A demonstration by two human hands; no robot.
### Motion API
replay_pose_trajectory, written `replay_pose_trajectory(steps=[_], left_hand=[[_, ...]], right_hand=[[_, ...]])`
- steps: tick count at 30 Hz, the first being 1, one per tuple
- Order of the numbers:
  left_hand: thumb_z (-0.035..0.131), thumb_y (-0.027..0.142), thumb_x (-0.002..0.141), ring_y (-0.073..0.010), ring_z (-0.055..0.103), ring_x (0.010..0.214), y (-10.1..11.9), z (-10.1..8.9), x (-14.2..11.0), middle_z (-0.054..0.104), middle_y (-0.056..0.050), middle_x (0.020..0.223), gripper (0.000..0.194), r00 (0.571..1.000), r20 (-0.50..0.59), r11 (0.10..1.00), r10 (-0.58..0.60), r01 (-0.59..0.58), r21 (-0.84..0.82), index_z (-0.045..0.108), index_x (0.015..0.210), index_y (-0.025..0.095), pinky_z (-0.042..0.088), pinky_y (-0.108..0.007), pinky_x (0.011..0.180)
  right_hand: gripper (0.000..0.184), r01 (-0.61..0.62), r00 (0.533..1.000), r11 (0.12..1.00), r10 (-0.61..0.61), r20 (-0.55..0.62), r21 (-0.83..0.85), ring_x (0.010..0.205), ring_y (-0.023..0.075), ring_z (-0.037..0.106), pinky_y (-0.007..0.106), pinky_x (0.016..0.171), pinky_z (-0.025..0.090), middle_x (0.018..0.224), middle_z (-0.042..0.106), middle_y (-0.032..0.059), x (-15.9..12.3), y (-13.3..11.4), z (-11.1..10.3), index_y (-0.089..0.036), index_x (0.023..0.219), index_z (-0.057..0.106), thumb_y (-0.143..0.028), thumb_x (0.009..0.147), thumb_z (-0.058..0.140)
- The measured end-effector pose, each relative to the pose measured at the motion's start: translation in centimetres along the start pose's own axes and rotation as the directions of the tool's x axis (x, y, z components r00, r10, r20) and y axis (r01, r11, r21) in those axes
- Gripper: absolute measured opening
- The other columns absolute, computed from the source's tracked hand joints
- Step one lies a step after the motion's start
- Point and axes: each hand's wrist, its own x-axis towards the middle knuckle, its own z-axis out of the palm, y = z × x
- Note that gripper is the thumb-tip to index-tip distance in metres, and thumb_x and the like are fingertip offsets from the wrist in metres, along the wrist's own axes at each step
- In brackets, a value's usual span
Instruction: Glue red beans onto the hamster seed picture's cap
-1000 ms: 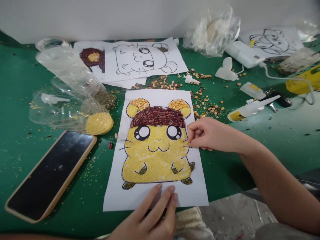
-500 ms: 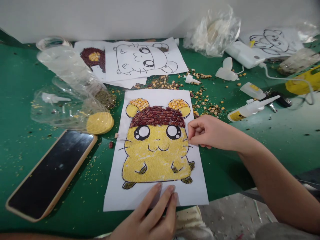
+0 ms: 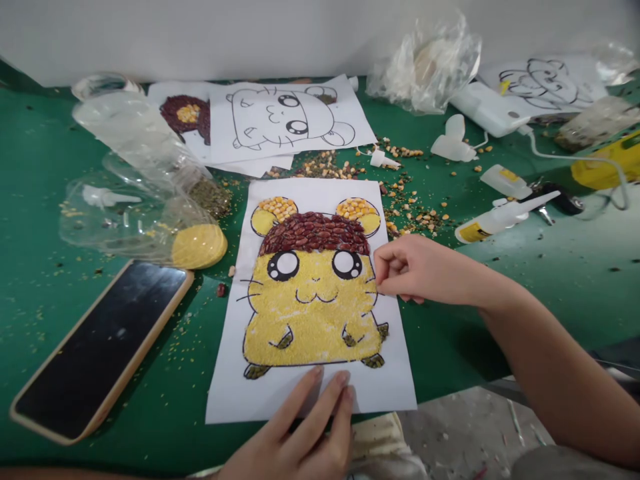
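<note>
Paper [image 3: 230, 400] seems steadied: left hand [image 3: 305, 427] spread on near edge, right hand [image 3: 420, 270] curled, grasp unclear; next move needs lightness.

Pale grey wall [image 3: 200, 37], green tabletop [image 3: 35, 153], littered grey floor [image 3: 450, 433]

Lol, from here I'm seeing a yellow hamster picture [image 3: 315, 333], dark-red crown [image 3: 315, 232], black-and-white eyes [image 3: 283, 265], green table [image 3: 30, 220].
</note>
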Motion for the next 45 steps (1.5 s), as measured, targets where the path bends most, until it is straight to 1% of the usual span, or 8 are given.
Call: replay_pose_trajectory(steps=[2, 7, 18, 21, 25, 29, 33, 45], left_hand=[[0.048, 0.030, 0.088, -0.0261, 0.049, 0.115, 0.01, -0.07, 0.03, 0.055, -0.004, 0.117, 0.026, 1.000, 0.003, 1.000, 0.005, -0.005, 0.000, 0.061, 0.107, 0.019, 0.011, -0.057, 0.113], [0.048, 0.028, 0.088, -0.0263, 0.049, 0.115, 0.06, -0.12, 0.05, 0.055, -0.003, 0.117, 0.025, 1.000, -0.017, 1.000, 0.006, -0.006, 0.003, 0.061, 0.107, 0.018, 0.011, -0.058, 0.113], [0.052, 0.035, 0.086, -0.0265, 0.048, 0.116, 0.16, 0.16, -0.16, 0.055, -0.004, 0.119, 0.028, 1.000, -0.009, 1.000, 0.004, -0.004, 0.006, 0.061, 0.107, 0.018, 0.010, -0.058, 0.114], [0.050, 0.032, 0.087, -0.0269, 0.048, 0.116, 0.13, 0.13, -0.11, 0.055, -0.004, 0.119, 0.027, 1.000, -0.012, 1.000, 0.004, -0.004, 0.002, 0.061, 0.107, 0.018, 0.010, -0.058, 0.114], [0.048, 0.030, 0.088, -0.0273, 0.048, 0.117, -0.06, 0.13, -0.10, 0.056, -0.004, 0.119, 0.027, 1.000, 0.013, 1.000, 0.006, -0.006, -0.011, 0.061, 0.109, 0.018, 0.009, -0.058, 0.114], [0.049, 0.033, 0.088, -0.0276, 0.047, 0.117, -0.08, 0.20, -0.22, 0.055, -0.004, 0.120, 0.029, 1.000, 0.003, 1.000, 0.012, -0.012, 0.003, 0.061, 0.109, 0.018, 0.009, -0.058, 0.114], [0.048, 0.034, 0.088, -0.0276, 0.047, 0.118, 0.12, 0.27, -0.31, 0.055, -0.004, 0.120, 0.029, 1.000, -0.008, 1.000, 0.015, -0.015, 0.013, 0.060, 0.109, 0.018, 0.009, -0.058, 0.114], [0.050, 0.031, 0.087, -0.0265, 0.048, 0.117, 0.18, 0.05, -0.13, 0.054, -0.004, 0.121, 0.027, 1.000, 0.002, 1.000, -0.001, 0.001, -0.002, 0.061, 0.108, 0.019, 0.012, -0.057, 0.114]], right_hand=[[0.004, -0.001, 1.000, 1.000, 0.001, -0.031, 0.003, 0.037, 0.0060, 0.047, 0.015, 0.035, 0.036, 0.045, 0.052, -0.0068, -0.04, -0.02, 0.08, -0.018, 0.063, 0.054, -0.018, 0.066, 0.056], [0.003, 0.006, 0.998, 1.000, -0.007, 0.058, 0.017, 0.040, 0.0068, 0.049, 0.015, 0.035, 0.036, 0.046, 0.053, -0.0063, -0.25, -0.25, 0.37, -0.018, 0.062, 0.055, -0.017, 0.065, 0.057], [0.003, 0.010, 1.000, 1.000, -0.009, 0.027, -0.008, 0.039, 0.0064, 0.048, 0.015, 0.037, 0.036, 0.046, 0.052, -0.0065, -0.45, -0.33, 0.05, -0.018, 0.063, 0.055, -0.017, 0.066, 0.057], [0.003, 0.005, 0.997, 1.000, -0.005, 0.071, 0.010, 0.039, 0.0064, 0.048, 0.015, 0.036, 0.036, 0.046, 0.052, -0.0068, -0.45, -0.35, 0.16, -0.018, 0.063, 0.056, -0.017, 0.066, 0.057], [0.003, 0.000, 1.000, 1.000, 0.000, 0.024, -0.009, 0.039, 0.0062, 0.048, 0.014, 0.036, 0.036, 0.046, 0.052, -0.0067, -0.39, -0.28, 0.19, -0.018, 0.063, 0.056, -0.017, 0.066, 0.056], [0.003, 0.000, 0.996, 1.000, 0.000, 0.084, -0.004, 0.039, 0.0066, 0.048, 0.015, 0.036, 0.036, 0.045, 0.052, -0.0066, -0.42, -0.31, 0.16, -0.018, 0.062, 0.056, -0.016, 0.065, 0.057], [0.003, -0.004, 0.999, 1.000, 0.004, 0.036, -0.017, 0.040, 0.0066, 0.048, 0.015, 0.036, 0.035, 0.045, 0.052, -0.0067, -0.53, -0.36, 0.09, -0.018, 0.063, 0.056, -0.017, 0.065, 0.056], [0.004, -0.012, 0.999, 0.999, 0.013, 0.040, -0.041, 0.040, 0.0073, 0.048, 0.016, 0.037, 0.034, 0.045, 0.052, -0.0056, -0.50, -0.43, -0.09, -0.018, 0.062, 0.057, -0.018, 0.065, 0.057]])
